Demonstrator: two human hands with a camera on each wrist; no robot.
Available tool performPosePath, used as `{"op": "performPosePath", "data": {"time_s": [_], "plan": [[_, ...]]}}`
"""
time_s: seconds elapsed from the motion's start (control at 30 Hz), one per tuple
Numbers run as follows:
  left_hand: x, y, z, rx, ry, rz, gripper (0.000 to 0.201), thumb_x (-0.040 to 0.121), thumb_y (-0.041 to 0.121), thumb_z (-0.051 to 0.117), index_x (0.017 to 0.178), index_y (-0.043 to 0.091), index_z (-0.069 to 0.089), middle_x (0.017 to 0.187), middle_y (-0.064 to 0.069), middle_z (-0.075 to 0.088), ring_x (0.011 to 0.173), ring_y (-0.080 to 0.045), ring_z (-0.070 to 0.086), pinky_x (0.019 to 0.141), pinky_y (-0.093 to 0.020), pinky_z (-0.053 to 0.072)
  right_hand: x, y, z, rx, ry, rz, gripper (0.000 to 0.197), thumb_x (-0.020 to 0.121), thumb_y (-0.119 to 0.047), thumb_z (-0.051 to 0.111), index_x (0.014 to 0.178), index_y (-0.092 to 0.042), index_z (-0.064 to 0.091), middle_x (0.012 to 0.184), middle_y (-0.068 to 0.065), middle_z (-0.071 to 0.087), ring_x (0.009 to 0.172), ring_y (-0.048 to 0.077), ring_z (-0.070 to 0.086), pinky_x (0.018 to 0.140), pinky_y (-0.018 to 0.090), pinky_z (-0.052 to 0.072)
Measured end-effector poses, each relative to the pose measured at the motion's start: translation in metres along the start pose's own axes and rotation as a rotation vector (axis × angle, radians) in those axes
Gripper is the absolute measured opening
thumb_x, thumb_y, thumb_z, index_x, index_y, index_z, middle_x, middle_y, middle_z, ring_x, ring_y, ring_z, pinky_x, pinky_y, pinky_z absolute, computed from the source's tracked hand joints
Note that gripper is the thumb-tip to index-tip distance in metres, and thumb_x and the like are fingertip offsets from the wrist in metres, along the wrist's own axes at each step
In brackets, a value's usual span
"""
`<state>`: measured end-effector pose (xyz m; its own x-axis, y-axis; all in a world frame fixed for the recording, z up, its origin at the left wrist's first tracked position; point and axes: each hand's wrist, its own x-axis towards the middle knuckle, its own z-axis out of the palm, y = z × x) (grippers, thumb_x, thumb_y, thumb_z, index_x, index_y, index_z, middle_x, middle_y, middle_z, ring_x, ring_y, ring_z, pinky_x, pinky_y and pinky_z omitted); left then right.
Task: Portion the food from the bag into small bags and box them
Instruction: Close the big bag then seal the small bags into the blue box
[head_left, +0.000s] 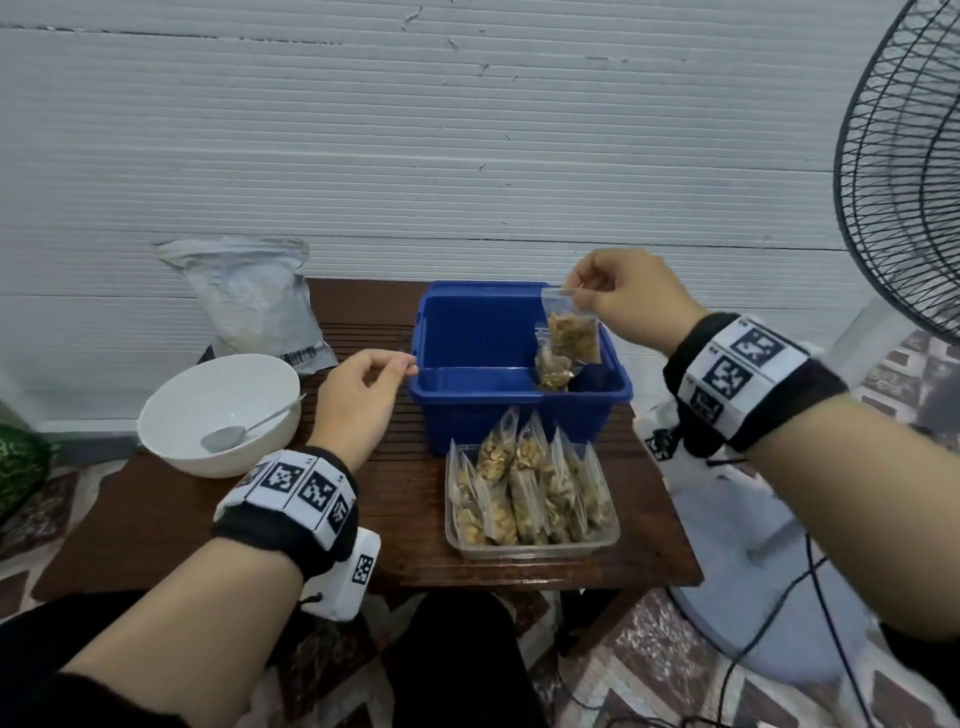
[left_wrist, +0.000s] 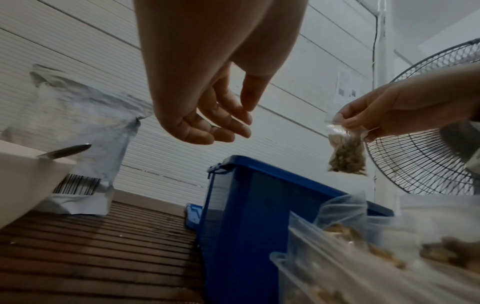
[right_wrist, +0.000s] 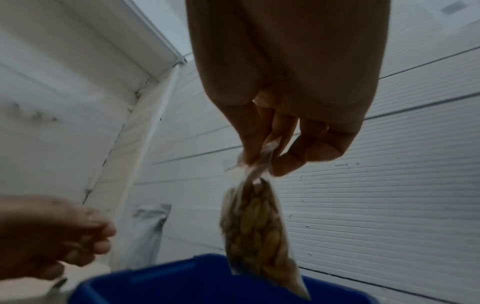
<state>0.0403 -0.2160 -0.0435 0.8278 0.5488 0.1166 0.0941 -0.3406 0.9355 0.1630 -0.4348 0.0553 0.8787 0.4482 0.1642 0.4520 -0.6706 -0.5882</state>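
My right hand (head_left: 582, 291) pinches the top of a small clear bag of nuts (head_left: 571, 332) and holds it hanging over the right side of the blue box (head_left: 514, 426). The right wrist view shows the pinch (right_wrist: 262, 160) and the bag (right_wrist: 257, 232) above the box (right_wrist: 182, 288). Another filled small bag (head_left: 553, 371) lies inside the box beneath it. My left hand (head_left: 405, 366) hovers by the box's left rim with loosely curled fingers and holds nothing; in the left wrist view its fingers (left_wrist: 228, 123) hang relaxed. The large grey food bag (head_left: 254, 301) stands at the back left.
A clear tray (head_left: 540, 548) holding several filled small bags sits in front of the box. A white bowl (head_left: 171, 415) with a spoon (head_left: 244, 428) is at the left of the wooden table (head_left: 405, 519). A standing fan (head_left: 904, 182) is at the right.
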Motion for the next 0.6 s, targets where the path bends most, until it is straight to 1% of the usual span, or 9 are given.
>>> {"op": "performPosePath", "data": {"time_s": [0.07,0.13,0.2,0.27,0.33,0.4,0.47,0.53,0.6], "plan": [[0.007,-0.005,0.0,0.036,0.003,-0.018,0.014,0.097,0.028,0.053,0.092,0.027,0.065,0.101,0.009,0.067,0.091,0.002,0.056,0.086,-0.021,0.042,0.017,0.002,-0.003,-0.138,-0.091,0.015,0.009,0.09,-0.007,0.056,0.091,-0.014,0.063,0.088,0.002,0.062,0.084,0.016,0.056,0.061,0.017,0.041],[0.015,-0.01,0.002,0.066,0.014,-0.026,0.016,0.097,0.03,0.052,0.102,0.022,0.065,0.103,0.011,0.064,0.085,0.009,0.051,0.074,-0.01,0.038,0.033,0.006,-0.001,-0.287,-0.198,0.035,0.011,0.089,-0.008,0.056,0.096,-0.011,0.064,0.094,0.003,0.061,0.087,0.017,0.054,0.072,0.025,0.043],[0.024,-0.013,0.005,0.077,0.028,-0.034,0.018,0.097,0.028,0.053,0.109,0.02,0.064,0.104,0.011,0.061,0.084,0.009,0.05,0.065,-0.004,0.032,0.048,0.01,0.006,-0.447,-0.309,0.053,0.014,0.09,-0.01,0.056,0.102,-0.011,0.065,0.1,0.003,0.062,0.09,0.018,0.053,0.079,0.03,0.045],[0.034,-0.015,0.009,0.073,0.035,-0.039,0.019,0.097,0.027,0.054,0.112,0.019,0.062,0.105,0.011,0.06,0.087,0.005,0.052,0.064,-0.003,0.032,0.063,0.015,0.016,-0.598,-0.422,0.061,0.015,0.09,-0.012,0.057,0.103,-0.013,0.065,0.107,0.005,0.065,0.096,0.022,0.057,0.082,0.032,0.047],[0.045,-0.017,0.013,0.057,0.012,-0.059,0.024,0.096,0.028,0.055,0.117,0.019,0.061,0.107,0.01,0.059,0.086,0.006,0.052,0.065,-0.002,0.034,0.074,0.017,0.027,-0.72,-0.521,0.054,0.016,0.09,-0.01,0.056,0.103,-0.013,0.065,0.109,0.005,0.065,0.096,0.023,0.057,0.078,0.03,0.044],[0.055,-0.019,0.018,0.046,-0.029,-0.077,0.031,0.095,0.03,0.057,0.123,0.018,0.057,0.109,0.009,0.059,0.09,0.003,0.054,0.073,-0.006,0.038,0.083,0.019,0.037,-0.808,-0.603,0.064,0.014,0.089,-0.009,0.056,0.099,-0.014,0.066,0.11,0.007,0.066,0.091,0.021,0.055,0.074,0.029,0.041],[0.063,-0.02,0.023,0.05,-0.082,-0.105,0.04,0.094,0.034,0.058,0.13,0.018,0.052,0.115,0.009,0.057,0.098,-0.006,0.055,0.078,-0.016,0.042,0.091,0.022,0.046,-0.876,-0.656,0.065,0.017,0.088,-0.012,0.058,0.103,-0.011,0.067,0.11,0.008,0.066,0.094,0.024,0.059,0.073,0.03,0.043],[0.067,-0.021,0.027,0.053,-0.137,-0.137,0.047,0.094,0.036,0.058,0.136,0.019,0.047,0.122,0.008,0.053,0.105,-0.009,0.053,0.077,-0.018,0.043,0.101,0.031,0.059,-0.921,-0.694,0.059,0.024,0.085,-0.019,0.062,0.107,-0.013,0.068,0.108,0.008,0.068,0.099,0.029,0.063,0.079,0.035,0.052],[0.07,-0.024,0.029,0.056,-0.166,-0.152,0.05,0.094,0.034,0.058,0.139,0.02,0.043,0.128,0.007,0.052,0.113,-0.013,0.053,0.082,-0.023,0.047,0.106,0.034,0.066,-0.961,-0.698,0.041,0.028,0.08,-0.022,0.065,0.107,-0.016,0.068,0.105,0.005,0.069,0.095,0.028,0.065,0.083,0.038,0.055]]}}
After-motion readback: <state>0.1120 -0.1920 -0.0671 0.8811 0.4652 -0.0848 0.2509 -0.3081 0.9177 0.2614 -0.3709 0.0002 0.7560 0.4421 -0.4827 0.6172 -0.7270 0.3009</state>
